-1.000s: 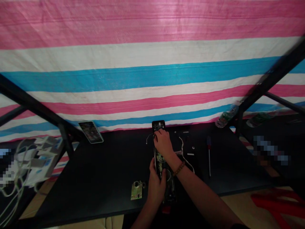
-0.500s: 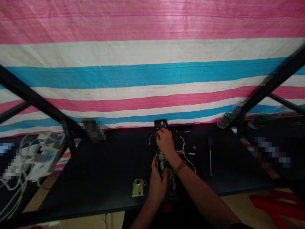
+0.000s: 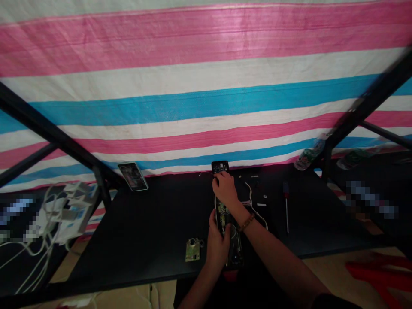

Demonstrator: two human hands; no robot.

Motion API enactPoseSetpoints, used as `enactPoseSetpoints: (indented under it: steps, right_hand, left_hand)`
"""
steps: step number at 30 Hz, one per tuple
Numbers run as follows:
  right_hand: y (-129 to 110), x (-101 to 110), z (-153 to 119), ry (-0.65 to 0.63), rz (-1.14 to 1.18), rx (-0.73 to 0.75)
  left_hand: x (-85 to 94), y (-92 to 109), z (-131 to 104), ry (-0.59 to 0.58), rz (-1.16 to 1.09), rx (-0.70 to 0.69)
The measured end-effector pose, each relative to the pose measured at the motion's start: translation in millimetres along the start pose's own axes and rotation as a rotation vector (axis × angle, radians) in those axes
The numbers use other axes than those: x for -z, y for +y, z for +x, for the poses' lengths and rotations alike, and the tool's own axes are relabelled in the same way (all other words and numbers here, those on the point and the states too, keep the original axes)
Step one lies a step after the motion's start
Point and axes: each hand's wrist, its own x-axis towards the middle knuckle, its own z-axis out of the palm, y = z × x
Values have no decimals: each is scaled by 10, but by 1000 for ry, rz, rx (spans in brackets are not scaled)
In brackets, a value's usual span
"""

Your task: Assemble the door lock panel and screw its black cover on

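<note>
A long black device [image 3: 220, 165] with exposed inner parts lies lengthwise on the black table [image 3: 154, 223]. My left hand [image 3: 219, 244] is wrapped round its lower half, thumb on one side and fingers on the other. Over the upper part, my right hand [image 3: 224, 186] has its fingers pinched together at a thin white wire [image 3: 207, 173] that sticks out to the left. A white cable [image 3: 251, 200] runs beside the device on the right, partly behind my right forearm. The green circuit board [image 3: 192, 251] lies apart, left of my left hand.
A screwdriver [image 3: 286, 206] and small white pieces [image 3: 261, 204] lie on the right. Plastic bottles [image 3: 307, 159] stand tilted at the back right. A phone [image 3: 133, 176] leans at the back left, with white cables [image 3: 48, 227] beyond the frame bar.
The view has shifted slightly, moving the scene a little right. The thin wire's free end, earlier hanging down to the left, now points up and outward. Both hands keep nearly the same place on the device.
</note>
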Motion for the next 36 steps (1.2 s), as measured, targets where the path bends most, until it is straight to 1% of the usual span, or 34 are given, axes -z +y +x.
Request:
enactPoseSetpoints:
  steps: [5,9,11,14,19,22,26,32,36]
  right_hand:
    - [-168,-32,74,43,23,-195]
    - [-230,-62,95,82,70,-255]
    - [-246,-73,74,99,61,-237]
    - [-243,-83,5,96,24,-173]
    - [-142,-65,-122,33,-52,-123]
    - [-83,-29,-144,4,-10,-93]
    - [-52,15,-134,-3,49,-98]
    - [28,62,-214,-36,160,-55]
    - [95,107,-335,5,146,-27]
  left_hand:
    - [8,18,-2,-10,14,-2]
    - [24,51,-4,-22,-5,5]
    - [29,61,-5,-23,2,9]
    - [27,68,-6,-17,-4,1]
    - [25,87,-13,7,8,-28]
    - [24,89,-15,11,5,-26]
    - [24,82,-17,26,6,-15]
    - [24,76,-19,3,19,0]
    - [23,72,-19,9,11,1]
